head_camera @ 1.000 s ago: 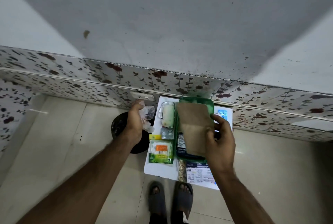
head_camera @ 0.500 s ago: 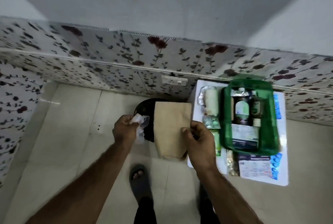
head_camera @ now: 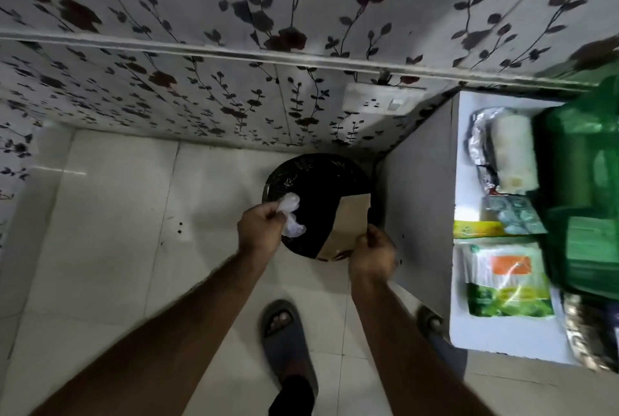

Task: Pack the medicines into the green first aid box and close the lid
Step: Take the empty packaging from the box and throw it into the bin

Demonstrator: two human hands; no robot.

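My left hand [head_camera: 259,229] grips a crumpled clear plastic wrapper [head_camera: 291,216] over the rim of a black-lined bin [head_camera: 308,177]. A brown paper bag [head_camera: 348,224] hangs partly inside the bin's mouth, held at its near end by my right hand [head_camera: 371,253]. The green first aid box [head_camera: 582,201] stands open at the right edge on a white table [head_camera: 462,164], blurred. Left of the box lie a foil-wrapped white roll [head_camera: 502,151], a blister strip [head_camera: 512,218] and a green and orange packet [head_camera: 505,281].
The bin stands on the tiled floor against the table's left side and the floral wall. A wall socket [head_camera: 382,102] sits above it. My sandalled foot [head_camera: 284,332] is on the floor below the hands.
Both hands have moved left and down from the table to the bin. The paper bag has gone from above the box to the bin's mouth. The view has swung left and down.
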